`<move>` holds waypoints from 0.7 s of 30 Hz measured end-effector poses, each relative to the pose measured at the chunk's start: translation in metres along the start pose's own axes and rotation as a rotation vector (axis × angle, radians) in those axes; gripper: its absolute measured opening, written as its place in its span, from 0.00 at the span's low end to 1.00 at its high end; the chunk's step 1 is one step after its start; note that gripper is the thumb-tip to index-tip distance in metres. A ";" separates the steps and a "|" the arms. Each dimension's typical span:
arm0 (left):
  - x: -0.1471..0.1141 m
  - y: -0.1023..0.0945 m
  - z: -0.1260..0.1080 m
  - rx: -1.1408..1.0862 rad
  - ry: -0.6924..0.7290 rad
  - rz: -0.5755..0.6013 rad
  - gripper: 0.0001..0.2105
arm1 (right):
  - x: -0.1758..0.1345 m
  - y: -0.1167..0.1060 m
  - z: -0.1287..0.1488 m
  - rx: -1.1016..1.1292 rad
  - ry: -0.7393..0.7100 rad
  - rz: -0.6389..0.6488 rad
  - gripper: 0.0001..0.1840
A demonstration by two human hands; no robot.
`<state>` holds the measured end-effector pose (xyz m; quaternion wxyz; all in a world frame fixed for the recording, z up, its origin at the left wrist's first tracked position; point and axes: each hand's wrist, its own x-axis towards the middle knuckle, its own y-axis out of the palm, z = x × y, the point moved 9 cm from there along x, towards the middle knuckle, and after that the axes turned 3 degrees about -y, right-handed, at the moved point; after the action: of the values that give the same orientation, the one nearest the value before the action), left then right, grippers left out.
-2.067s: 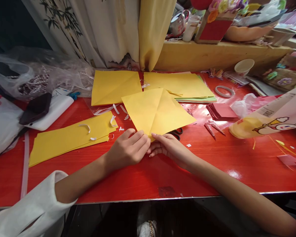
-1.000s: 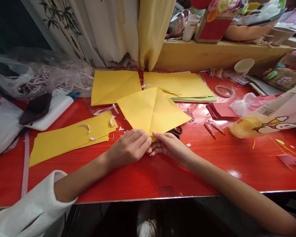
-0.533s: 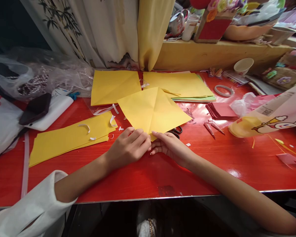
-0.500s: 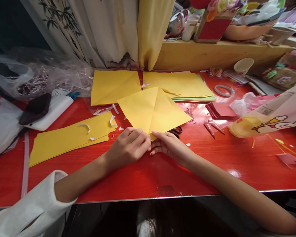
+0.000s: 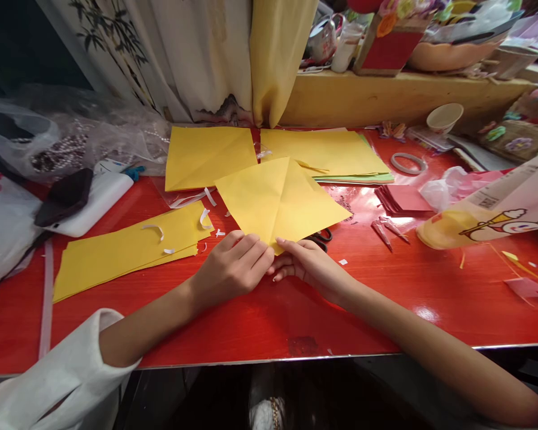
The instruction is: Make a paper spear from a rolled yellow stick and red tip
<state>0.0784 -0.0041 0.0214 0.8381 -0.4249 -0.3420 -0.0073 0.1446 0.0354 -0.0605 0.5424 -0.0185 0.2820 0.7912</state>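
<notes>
A square sheet of yellow paper with a crease down its middle is held up by its near corner, above the red table. My left hand is closed on the left side of that corner, its fingers curled over the edge. From the right, my right hand pinches the same corner with the thumb on top; its other fingers curl beneath. The dark handles of scissors show partly under the sheet's right side.
Yellow strips with white scraps lie left. Yellow sheets and a stack of coloured paper lie behind. At right are red paper pieces, a tape roll and a drink cup. A phone rests at left.
Almost nothing differs. Both hands keep their grip on the yellow sheet, and the view has shifted very slightly.
</notes>
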 end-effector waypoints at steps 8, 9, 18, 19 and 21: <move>0.001 0.000 -0.001 0.024 0.003 -0.009 0.05 | 0.001 0.002 0.001 -0.007 -0.020 0.024 0.16; 0.001 0.000 -0.001 0.027 0.002 -0.008 0.05 | 0.001 0.002 0.001 -0.006 -0.021 0.025 0.16; 0.001 0.004 0.002 0.040 -0.029 0.031 0.04 | 0.002 0.000 0.000 -0.006 -0.023 0.021 0.16; 0.001 0.004 0.001 0.039 -0.028 0.032 0.04 | 0.002 0.000 0.000 -0.007 -0.023 0.020 0.16; 0.001 0.005 0.000 0.037 -0.023 0.031 0.04 | 0.002 0.000 0.000 -0.009 -0.021 0.022 0.17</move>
<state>0.0804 -0.0007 0.0186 0.8420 -0.4145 -0.3448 0.0169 0.1439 0.0376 -0.0611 0.5366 -0.0093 0.2730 0.7984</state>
